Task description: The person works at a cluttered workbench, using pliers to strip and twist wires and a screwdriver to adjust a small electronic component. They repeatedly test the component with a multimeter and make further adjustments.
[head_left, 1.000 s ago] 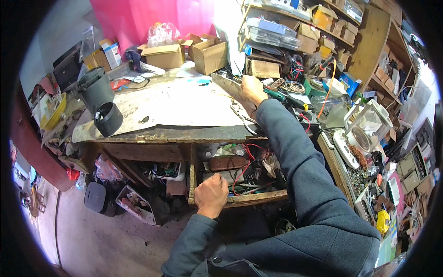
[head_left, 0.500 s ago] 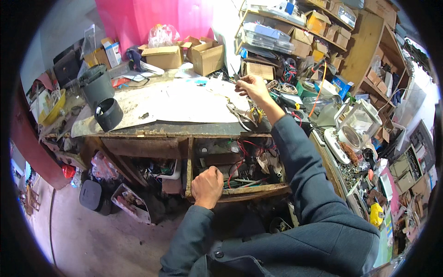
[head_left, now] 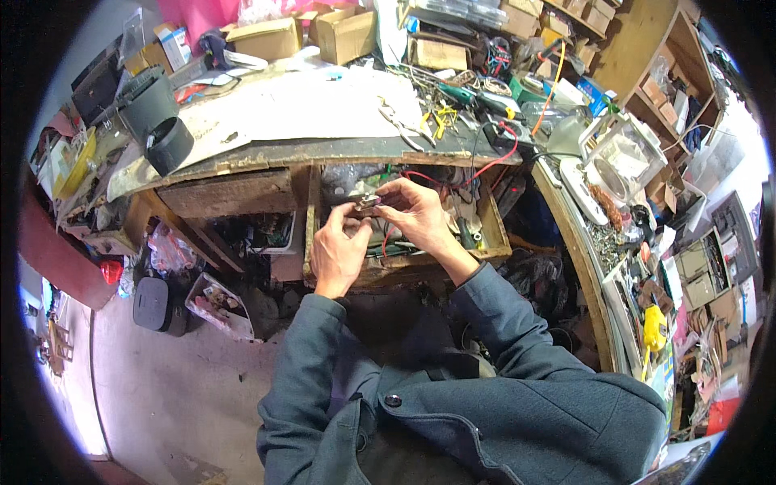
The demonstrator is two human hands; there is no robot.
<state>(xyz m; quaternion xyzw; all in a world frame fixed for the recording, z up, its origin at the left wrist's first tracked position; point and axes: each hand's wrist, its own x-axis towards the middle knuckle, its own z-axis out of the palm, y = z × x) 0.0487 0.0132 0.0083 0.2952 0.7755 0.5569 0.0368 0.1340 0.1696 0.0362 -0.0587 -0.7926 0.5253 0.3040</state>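
My left hand (head_left: 339, 246) and my right hand (head_left: 416, 212) meet over an open wooden drawer (head_left: 491, 234) under the workbench (head_left: 267, 153). Between their fingertips they pinch a small dark metal part (head_left: 368, 204). The left thumb and fingers hold its left end, the right fingers hold its right end. Red and black wires (head_left: 485, 166) hang from the bench top into the drawer just behind the hands. Both forearms are in dark grey-blue jacket sleeves.
Pliers and small tools (head_left: 420, 121) lie on the bench top. A black cylinder (head_left: 170, 145) stands at its left edge, cardboard boxes (head_left: 343, 32) at the back. A cluttered side counter with a clear plastic box (head_left: 622, 158) runs along the right. Boxes and bags sit on the floor at left.
My right hand came back from the bench top down to the drawer. My left hand rose from the drawer edge to meet it, and both now hold the small part.
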